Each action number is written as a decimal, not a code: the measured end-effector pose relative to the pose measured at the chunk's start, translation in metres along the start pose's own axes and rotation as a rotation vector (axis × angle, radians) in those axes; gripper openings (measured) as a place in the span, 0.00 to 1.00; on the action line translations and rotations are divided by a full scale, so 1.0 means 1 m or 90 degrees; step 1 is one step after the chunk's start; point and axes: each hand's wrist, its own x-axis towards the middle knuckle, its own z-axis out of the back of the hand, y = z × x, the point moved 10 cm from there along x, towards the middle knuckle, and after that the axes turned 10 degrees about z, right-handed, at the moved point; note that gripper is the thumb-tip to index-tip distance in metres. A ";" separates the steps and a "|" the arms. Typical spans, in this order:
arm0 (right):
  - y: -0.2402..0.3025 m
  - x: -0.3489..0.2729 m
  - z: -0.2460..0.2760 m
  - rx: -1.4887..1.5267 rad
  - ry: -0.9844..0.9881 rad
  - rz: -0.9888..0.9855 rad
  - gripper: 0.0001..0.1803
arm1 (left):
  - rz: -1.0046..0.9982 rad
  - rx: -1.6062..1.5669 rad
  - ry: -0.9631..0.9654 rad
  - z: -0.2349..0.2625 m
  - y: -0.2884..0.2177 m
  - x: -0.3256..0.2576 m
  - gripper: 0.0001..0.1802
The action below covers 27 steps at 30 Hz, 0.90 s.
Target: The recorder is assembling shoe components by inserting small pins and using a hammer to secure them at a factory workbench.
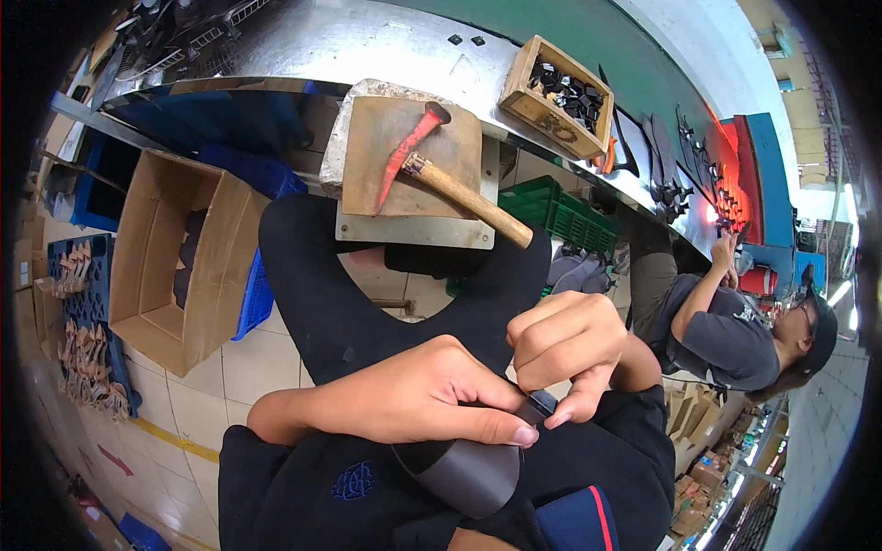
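A dark, smooth curved band (469,482) is hanging before the person's black shirt (303,487), the left hand (427,390) pinching its upper edge and the right hand (570,349), fingers curled, pinching a small black piece (543,401) beside the left thumb tip. Steadying the band close to that piece while pressing lightly probably suits this grip best. Beyond, a red-headed hammer (450,184) is lying on a brown pad (372,138).

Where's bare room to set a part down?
Metal bench: between the left-end dark parts and two small black pieces. Tan pad: upper-left corner, beside the red-headed hammer. Crowded: bench beyond the wooden box, under black strips.
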 end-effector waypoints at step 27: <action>0.064 -0.238 0.322 -0.908 -0.620 -0.245 0.11 | -0.193 0.880 -1.093 0.257 -0.196 -0.089 0.29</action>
